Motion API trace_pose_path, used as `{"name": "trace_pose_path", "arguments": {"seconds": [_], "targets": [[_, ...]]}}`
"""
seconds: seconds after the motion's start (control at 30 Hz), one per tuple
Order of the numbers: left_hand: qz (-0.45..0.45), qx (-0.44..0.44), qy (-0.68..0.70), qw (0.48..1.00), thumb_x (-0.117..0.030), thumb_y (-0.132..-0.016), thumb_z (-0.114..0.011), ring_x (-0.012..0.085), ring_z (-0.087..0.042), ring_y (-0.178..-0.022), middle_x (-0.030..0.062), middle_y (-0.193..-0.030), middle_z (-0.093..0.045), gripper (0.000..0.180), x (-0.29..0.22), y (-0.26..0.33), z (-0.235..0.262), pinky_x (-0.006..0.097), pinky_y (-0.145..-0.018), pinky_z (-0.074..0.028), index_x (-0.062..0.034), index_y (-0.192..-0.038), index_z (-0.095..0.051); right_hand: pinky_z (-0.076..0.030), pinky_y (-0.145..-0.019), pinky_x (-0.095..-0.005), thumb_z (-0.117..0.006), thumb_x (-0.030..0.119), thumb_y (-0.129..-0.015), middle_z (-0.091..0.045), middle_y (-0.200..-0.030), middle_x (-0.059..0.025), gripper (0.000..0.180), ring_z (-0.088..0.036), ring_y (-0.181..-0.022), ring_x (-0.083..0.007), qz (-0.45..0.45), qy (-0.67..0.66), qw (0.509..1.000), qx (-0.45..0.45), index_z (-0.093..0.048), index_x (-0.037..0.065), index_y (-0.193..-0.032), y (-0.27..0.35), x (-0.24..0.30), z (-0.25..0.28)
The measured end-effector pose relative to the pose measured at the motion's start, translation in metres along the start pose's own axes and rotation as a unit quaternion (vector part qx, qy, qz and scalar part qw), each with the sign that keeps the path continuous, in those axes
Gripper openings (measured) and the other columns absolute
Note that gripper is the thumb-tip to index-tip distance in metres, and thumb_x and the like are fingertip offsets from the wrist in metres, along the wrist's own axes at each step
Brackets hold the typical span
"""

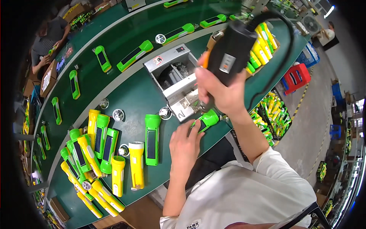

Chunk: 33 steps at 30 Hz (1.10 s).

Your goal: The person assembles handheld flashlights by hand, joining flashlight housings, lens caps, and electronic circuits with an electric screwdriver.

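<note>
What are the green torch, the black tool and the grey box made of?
The green flashlight under the left hand looks like glossy moulded plastic: bright, even colour and rounded edges. The black power screwdriver in the right hand seems matt plastic, with a rubbery-looking cord. The grey box is probably sheet metal: dull silver, with folded flat walls.

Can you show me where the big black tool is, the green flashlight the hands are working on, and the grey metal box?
black power screwdriver (231, 51): head view, middle of its body.
green flashlight (207, 119): head view, its green end by the tool tip.
grey metal box (164, 60): head view, its top edge.
</note>
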<state>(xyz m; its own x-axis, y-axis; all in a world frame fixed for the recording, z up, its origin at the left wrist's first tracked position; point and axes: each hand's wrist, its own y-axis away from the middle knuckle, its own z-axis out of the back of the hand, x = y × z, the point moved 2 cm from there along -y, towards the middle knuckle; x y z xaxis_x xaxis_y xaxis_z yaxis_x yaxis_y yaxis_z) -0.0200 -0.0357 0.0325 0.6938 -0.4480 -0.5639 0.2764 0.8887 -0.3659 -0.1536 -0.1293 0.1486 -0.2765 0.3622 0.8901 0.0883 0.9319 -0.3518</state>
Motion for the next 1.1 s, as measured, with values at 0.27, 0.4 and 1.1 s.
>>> {"name": "trace_pose_path", "arguments": {"seconds": [0.27,0.4,1.1], "targets": [[0.004,-0.002,0.007,1.0,-0.013,-0.083,-0.078,0.0277,-0.064,-0.096,0.0062,-0.114,-0.068,0.035,-0.002,-0.002,0.003,0.039,-0.077,-0.049,-0.0066,-0.116,-0.07,-0.046,-0.043,-0.0289,-0.065,0.005,-0.094,-0.054,-0.061,-0.0065,0.027,-0.052,-0.043,-0.0135,0.018,0.027,0.999,0.012,-0.048,-0.005,-0.113,0.036,-0.002,0.032],[0.009,0.0,0.008,1.0,-0.013,-0.083,-0.078,0.028,-0.064,-0.096,0.0067,-0.114,-0.067,0.034,-0.003,-0.001,0.002,0.04,-0.078,-0.049,-0.0062,-0.116,-0.07,-0.041,-0.044,-0.0224,-0.076,0.001,-0.086,-0.062,-0.071,-0.0021,0.025,-0.055,-0.049,-0.0057,-0.001,-0.042,0.999,-0.028,-0.059,0.001,-0.104,0.043,-0.007,0.032],[-0.024,-0.01,-0.001,1.0,-0.016,-0.084,-0.078,0.0262,-0.065,-0.1,0.0055,-0.116,-0.066,0.037,-0.001,0.005,0.002,0.04,-0.081,-0.051,-0.0087,-0.119,-0.069,-0.047,-0.051,-0.0266,-0.076,0.01,-0.088,-0.055,-0.071,-0.0054,0.042,-0.054,-0.056,-0.0123,0.147,0.061,0.971,0.176,-0.045,0.004,-0.115,0.084,-0.046,0.056]]}}
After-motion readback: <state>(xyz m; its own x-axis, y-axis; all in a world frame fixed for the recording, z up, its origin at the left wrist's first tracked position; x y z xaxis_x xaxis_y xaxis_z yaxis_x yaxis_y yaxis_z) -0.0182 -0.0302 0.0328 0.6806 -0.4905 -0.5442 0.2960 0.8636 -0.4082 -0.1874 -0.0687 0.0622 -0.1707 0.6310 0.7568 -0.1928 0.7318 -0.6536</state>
